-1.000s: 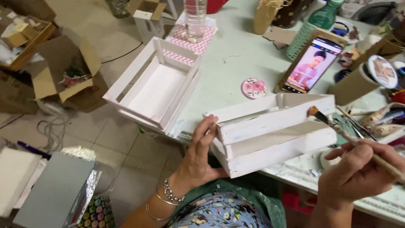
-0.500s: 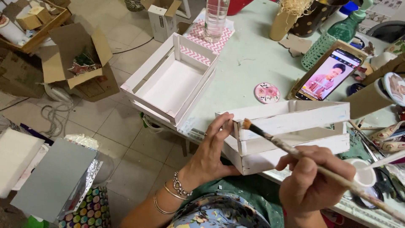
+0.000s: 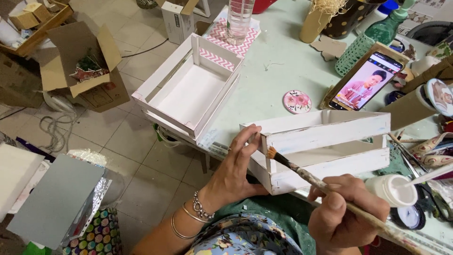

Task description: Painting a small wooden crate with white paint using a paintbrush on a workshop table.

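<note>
Clearly the right hand (image 3: 347, 212) is wrapped around the handle of a long paintbrush (image 3: 325, 189), fingers curled tight about it, and the bristle tip touches the near corner post of a white slatted wooden crate (image 3: 321, 141) that sits just ahead of both hands on the pale green table (image 3: 273, 80). The left hand (image 3: 236, 167) is spread against the crate's left end, fingers splayed over the corner and thumb low beside it, steadying the crate rather than gripping it. Its fingertips lie just beside the bristles, so a stray stroke could likely put paint on them, or they could smudge wet paint on that end. The crate's near edge seems to hang close to the table's edge toward the person, and a firm push with the brush might slide or tip it toward the lap if the left hand loosens. Just right of the brush hand stands a small white paint pot (image 3: 391, 189) with a stick in it, near enough that the wrist or the brush's back end could knock it. Farther out, beyond the crate, a phone (image 3: 361, 82) leans with its screen lit, and a flick of the bristles might spatter it. Up and left of the left hand, a second white crate (image 3: 188, 92) overhangs the table edge above the tiled floor and looks easy to nudge off.
</note>
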